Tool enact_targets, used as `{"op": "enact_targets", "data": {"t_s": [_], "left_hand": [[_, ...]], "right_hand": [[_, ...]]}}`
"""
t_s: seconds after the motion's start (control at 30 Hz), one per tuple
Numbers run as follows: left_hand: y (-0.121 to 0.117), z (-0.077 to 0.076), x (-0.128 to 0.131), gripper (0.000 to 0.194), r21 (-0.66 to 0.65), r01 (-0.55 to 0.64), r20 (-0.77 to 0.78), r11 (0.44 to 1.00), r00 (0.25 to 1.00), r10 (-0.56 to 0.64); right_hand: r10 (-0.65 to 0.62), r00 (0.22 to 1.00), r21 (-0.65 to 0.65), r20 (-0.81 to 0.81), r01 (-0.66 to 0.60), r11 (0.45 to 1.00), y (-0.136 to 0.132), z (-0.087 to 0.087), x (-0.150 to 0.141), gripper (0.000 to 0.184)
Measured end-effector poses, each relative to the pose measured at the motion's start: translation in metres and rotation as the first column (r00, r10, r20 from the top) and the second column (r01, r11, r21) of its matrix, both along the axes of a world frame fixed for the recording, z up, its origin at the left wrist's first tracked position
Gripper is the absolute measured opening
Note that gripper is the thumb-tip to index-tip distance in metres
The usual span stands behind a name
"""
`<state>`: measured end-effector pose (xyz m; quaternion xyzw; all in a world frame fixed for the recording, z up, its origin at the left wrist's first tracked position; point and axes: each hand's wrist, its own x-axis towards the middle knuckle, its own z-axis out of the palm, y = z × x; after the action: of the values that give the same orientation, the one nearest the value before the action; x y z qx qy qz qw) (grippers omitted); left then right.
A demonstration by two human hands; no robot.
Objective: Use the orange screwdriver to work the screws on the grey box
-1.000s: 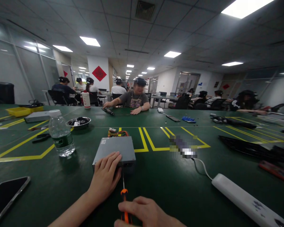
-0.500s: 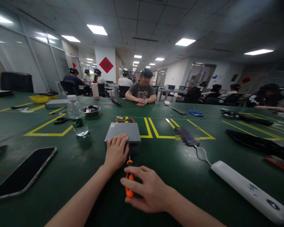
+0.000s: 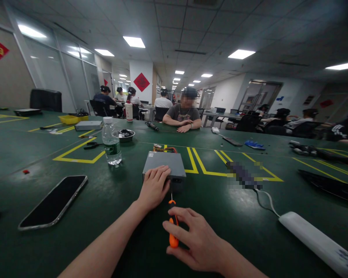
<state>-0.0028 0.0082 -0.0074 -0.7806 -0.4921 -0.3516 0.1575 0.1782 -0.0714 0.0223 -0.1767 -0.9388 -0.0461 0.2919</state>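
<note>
A grey metal computer power supply (image 3: 166, 158) lies on the green table, its bundle of coloured wires at the far side. My left hand (image 3: 155, 183) grips its near left part, fingers over the top and thumb down by the front face. In my right hand (image 3: 190, 235) is a screwdriver (image 3: 173, 235) with an orange and black handle, held between thumb and fingers. Its shaft points away from me at the near face of the power supply. Whether the tip sits in a screw is too small to tell.
A phone (image 3: 55, 202) lies at the left; a water bottle (image 3: 112, 144) stands behind it near a metal bowl (image 3: 127, 136). A white power strip (image 3: 316, 241) with a cable is on the right. Across the table sits a person (image 3: 182, 114).
My view has turned left, so everything appears shifted to the right. My left hand stays on the power supply and the screwdriver stays against its near side, in my right fingers.
</note>
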Motion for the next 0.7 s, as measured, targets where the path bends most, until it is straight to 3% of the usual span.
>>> {"op": "enact_targets", "data": {"t_s": [0.1, 0.2, 0.3, 0.4, 0.5, 0.6, 0.7], "left_hand": [[0.0, 0.0, 0.0, 0.03, -0.001, 0.006, 0.012, 1.0, 1.0, -0.006], [0.0, 0.0, 0.0, 0.03, 0.001, 0.01, 0.024, 1.0, 1.0, -0.01], [-0.001, 0.001, -0.001, 0.03, 0.001, 0.014, 0.018, 1.0, 1.0, -0.014], [-0.001, 0.001, -0.001, 0.03, -0.003, 0.01, 0.02, 1.0, 1.0, -0.01], [-0.001, 0.001, 0.0, 0.029, -0.004, 0.012, 0.024, 1.0, 1.0, -0.011], [-0.001, 0.001, 0.0, 0.029, -0.006, 0.01, 0.023, 1.0, 1.0, -0.01], [-0.001, 0.001, 0.0, 0.029, -0.014, 0.007, 0.02, 1.0, 1.0, -0.007]], "right_hand": [[0.034, 0.996, 0.062, -0.08, -0.029, 0.998, 0.005, -0.009, -0.003, 0.036], [0.035, 0.99, -0.016, -0.138, -0.038, 0.999, 0.008, -0.016, 0.001, 0.041], [0.039, 0.996, -0.057, -0.084, -0.044, 0.997, 0.006, -0.012, 0.005, 0.041], [0.046, 0.999, 0.022, -0.016, -0.046, 0.999, 0.004, -0.005, 0.005, 0.03], [0.064, 0.994, 0.091, -0.087, -0.056, 0.994, 0.005, -0.007, 0.002, 0.026], [0.075, 0.981, 0.051, -0.179, -0.066, 0.996, 0.008, -0.011, 0.002, 0.03], [0.071, 0.986, -0.015, -0.152, -0.074, 0.997, 0.008, -0.009, 0.006, 0.038]]}}
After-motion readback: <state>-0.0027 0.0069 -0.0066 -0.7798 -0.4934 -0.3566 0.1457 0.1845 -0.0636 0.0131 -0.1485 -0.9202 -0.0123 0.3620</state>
